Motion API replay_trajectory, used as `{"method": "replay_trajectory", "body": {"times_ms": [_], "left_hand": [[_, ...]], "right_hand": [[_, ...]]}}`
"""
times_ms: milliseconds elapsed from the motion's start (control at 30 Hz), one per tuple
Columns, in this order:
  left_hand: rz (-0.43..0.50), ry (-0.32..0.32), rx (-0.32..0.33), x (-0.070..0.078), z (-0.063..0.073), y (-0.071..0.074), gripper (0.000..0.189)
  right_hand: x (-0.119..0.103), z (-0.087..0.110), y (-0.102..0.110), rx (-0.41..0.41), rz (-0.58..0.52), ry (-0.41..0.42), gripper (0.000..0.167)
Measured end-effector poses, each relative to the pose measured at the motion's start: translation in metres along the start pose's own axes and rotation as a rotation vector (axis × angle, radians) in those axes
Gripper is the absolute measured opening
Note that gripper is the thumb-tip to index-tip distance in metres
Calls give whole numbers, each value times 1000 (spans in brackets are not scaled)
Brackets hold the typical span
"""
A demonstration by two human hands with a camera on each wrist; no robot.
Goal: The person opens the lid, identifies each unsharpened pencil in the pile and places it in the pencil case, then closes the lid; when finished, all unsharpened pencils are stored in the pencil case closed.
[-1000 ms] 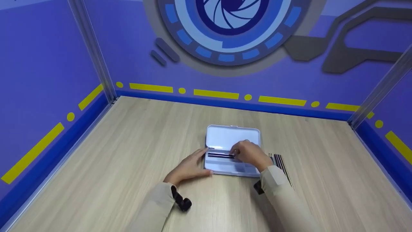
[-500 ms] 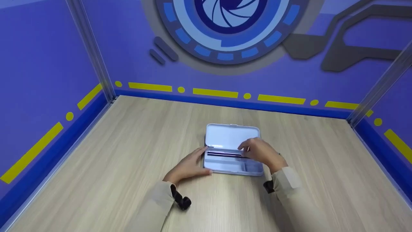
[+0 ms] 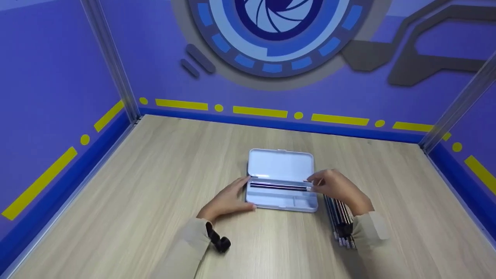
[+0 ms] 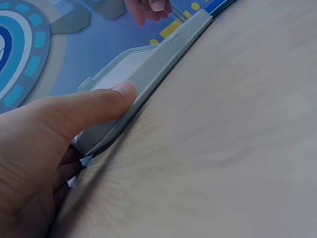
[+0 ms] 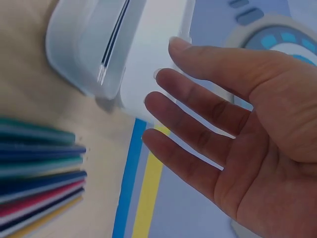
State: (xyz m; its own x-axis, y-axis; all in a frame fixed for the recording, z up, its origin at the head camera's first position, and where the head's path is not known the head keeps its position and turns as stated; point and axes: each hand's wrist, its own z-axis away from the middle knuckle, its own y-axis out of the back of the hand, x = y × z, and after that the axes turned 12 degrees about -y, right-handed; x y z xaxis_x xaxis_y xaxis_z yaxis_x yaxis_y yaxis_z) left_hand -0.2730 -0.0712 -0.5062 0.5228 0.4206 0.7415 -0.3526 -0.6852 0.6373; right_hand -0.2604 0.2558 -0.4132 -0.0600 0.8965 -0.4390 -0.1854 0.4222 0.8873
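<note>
Left fingers (image 4: 96, 105) grip the open case (image 3: 269, 201), dark pencils (image 3: 277, 187) inside; right fingers (image 5: 202, 100) are empty; a bundle (image 3: 333, 214) sits outside, nearer the worktop's (image 3: 403, 201) right edge.

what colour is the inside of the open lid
The lid looks white, clearest in the head view.
</note>
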Motion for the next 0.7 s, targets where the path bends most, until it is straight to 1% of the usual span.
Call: {"method": "replay_trajectory", "body": {"times_ms": [133, 367, 433, 600, 700], "left_hand": [[-8, -4, -4, 0, 0, -1, 99], [-20, -1, -8, -1, -1, -1, 99], [-18, -2, -7, -1, -1, -1, 99], [-17, 3, -11, -2, -1, 0, 99], [-12, 5, -10, -2, -1, 0, 99]], "right_hand": [[13, 6, 5, 10, -15, 1, 27], [33, 18, 9, 24, -43, -28, 31], [38, 20, 10, 23, -53, -41, 31], [49, 26, 10, 3, -67, -107, 34], [55, 29, 11, -12, -74, -126, 37]]}}
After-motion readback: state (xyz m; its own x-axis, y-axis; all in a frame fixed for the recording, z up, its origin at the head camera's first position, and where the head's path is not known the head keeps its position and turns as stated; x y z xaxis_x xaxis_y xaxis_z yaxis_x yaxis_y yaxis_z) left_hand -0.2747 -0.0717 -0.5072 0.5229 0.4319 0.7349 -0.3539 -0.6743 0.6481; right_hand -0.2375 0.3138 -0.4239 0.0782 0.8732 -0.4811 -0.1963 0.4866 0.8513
